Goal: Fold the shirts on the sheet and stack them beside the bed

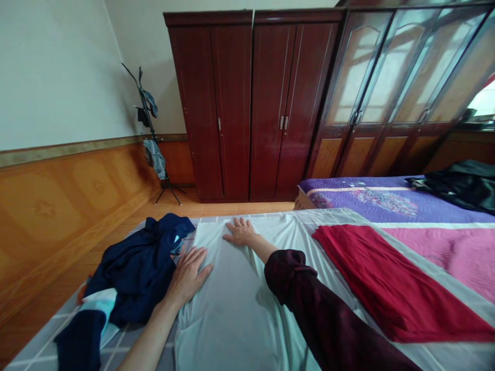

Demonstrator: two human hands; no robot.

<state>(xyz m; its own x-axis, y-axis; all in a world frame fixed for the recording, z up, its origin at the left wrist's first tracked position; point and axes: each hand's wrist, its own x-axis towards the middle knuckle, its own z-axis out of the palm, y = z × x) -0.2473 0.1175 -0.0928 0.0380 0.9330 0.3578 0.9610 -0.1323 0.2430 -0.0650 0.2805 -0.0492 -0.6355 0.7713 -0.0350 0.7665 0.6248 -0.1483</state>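
A pale white garment [232, 299] lies spread flat on the bed in front of me. My left hand [189, 273] rests palm down on its left edge, fingers apart, right beside a crumpled navy garment [139, 268]. My right hand [240, 232], in a dark maroon sleeve, presses flat on the far end of the white garment, fingers spread. Neither hand grips anything.
A folded red cloth [386, 283] lies to the right on the pink and grey bedcover [456, 263]. A dark garment [464, 190] sits on a purple-covered bed [379, 201]. Dark wooden wardrobes [251, 103] and a coat stand [152, 139] stand beyond the tiled floor.
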